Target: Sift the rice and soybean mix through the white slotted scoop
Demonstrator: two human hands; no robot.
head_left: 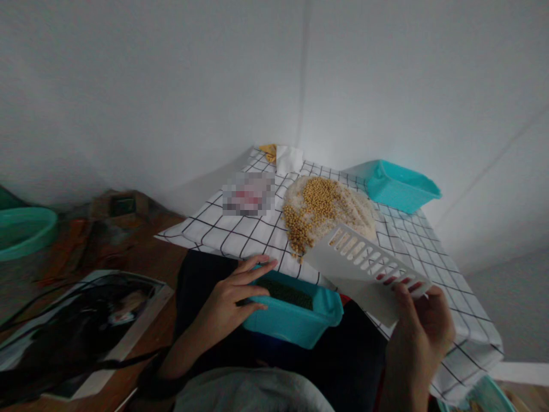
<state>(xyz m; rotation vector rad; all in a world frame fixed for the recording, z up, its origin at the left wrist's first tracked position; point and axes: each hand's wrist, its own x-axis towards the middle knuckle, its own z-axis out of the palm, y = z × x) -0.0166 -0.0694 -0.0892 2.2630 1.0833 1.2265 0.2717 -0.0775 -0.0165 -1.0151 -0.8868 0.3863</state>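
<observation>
My left hand (231, 297) grips the near left rim of a teal plastic tub (295, 323) that holds small dark green beans (287, 293); its fingers curl over the edge. My right hand (418, 335) holds a white slotted plastic sieve (364, 263) by its lower right edge, tilted, with its far end touching a pile of yellow soybeans mixed with white rice (319, 209). The pile lies on a white tablecloth with a black grid (223, 229).
A second teal tub (401, 186) stands at the back right by the wall. A blurred-out patch (249, 193) lies left of the pile. A green basin (23, 229) and a glossy picture (81, 326) sit on the wooden floor at left.
</observation>
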